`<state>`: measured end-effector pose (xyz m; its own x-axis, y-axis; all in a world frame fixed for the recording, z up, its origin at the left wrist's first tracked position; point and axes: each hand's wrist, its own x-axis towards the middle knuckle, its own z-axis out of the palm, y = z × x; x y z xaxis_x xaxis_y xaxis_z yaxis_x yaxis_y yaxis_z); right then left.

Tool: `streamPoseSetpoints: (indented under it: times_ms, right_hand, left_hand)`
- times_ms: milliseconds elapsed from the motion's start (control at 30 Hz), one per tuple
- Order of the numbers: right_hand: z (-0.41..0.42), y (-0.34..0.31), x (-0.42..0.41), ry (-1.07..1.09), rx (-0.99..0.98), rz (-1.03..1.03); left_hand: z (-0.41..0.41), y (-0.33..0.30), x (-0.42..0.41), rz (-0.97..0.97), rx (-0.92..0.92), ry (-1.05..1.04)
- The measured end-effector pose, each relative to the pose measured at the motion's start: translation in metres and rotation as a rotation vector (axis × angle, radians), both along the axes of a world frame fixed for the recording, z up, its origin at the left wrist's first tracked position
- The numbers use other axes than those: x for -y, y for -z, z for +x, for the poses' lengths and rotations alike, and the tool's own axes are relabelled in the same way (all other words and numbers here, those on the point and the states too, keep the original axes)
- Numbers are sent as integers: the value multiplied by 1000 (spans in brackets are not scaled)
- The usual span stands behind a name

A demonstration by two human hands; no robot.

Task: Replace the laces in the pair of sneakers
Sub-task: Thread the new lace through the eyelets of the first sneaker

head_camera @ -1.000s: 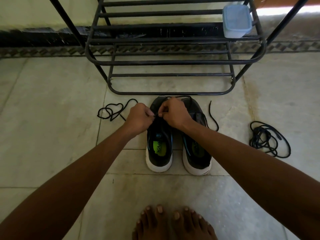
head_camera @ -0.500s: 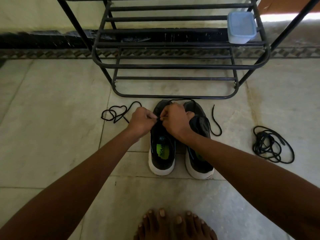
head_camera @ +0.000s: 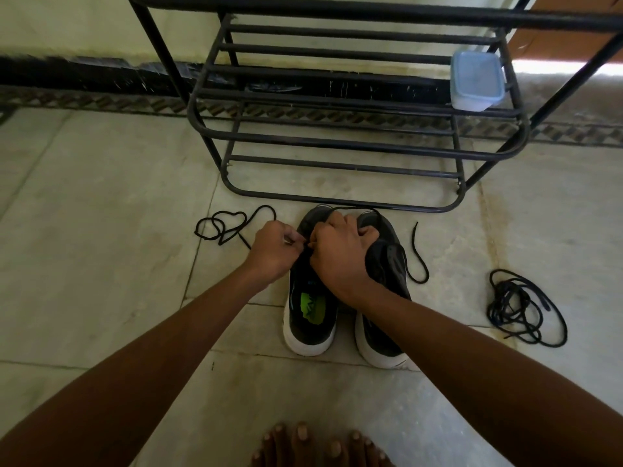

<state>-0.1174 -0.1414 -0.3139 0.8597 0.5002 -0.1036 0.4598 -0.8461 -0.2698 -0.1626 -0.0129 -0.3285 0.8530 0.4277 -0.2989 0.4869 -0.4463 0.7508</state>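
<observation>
Below our hands, nearest us, our bare toes (head_camera: 320,446) stand on the floor (head_camera: 101,264), and beyond them sit the heels of the two sneakers, side by side and touching. Our left hand (head_camera: 274,252) is curled at the left sneaker (head_camera: 308,311), over its eyelets, pinching a black lace (head_camera: 232,224) between thumb and finger. Our right hand (head_camera: 340,254) is curled too, its fingertips meeting the left hand's at the pinch while the rest of it rests across the right sneaker (head_camera: 384,298); whether it grips the lace or only the shoe, we cannot tell.

We judge the step to be threading the lace through the left sneaker's eyelets. To do it well we should keep the tip pinched close to its end so it stays stiff, hold the shoe flat with the right hand, and pull each pass snug without twisting.

Left of our left hand the slack lies in loops, so we should draw it through evenly. Right of our right hand a second lace (head_camera: 416,261) trails from the right sneaker. Well to the right a tangled bundle of laces (head_camera: 522,308) lies apart. Beyond our hands stands a rack (head_camera: 337,143) with a tub (head_camera: 477,80) on it.
</observation>
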Motion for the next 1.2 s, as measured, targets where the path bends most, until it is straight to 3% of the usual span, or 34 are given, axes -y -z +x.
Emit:
streamPoseSetpoints:
  times_ms: [367, 567, 733, 1200]
  right_hand:
    - [-2, 2, -3, 27, -4, 25]
    - [-1, 3, -4, 94, -121, 128]
    - [8, 14, -4, 139, -239, 294]
    - [19, 1, -5, 190, -382, 269]
  left_hand:
    - [-5, -3, 6, 85, 32, 29]
    - [-8, 0, 13, 111, 71, -20]
    - [-12, 2, 11, 0, 103, -109]
    - [-20, 12, 7, -123, 151, -108]
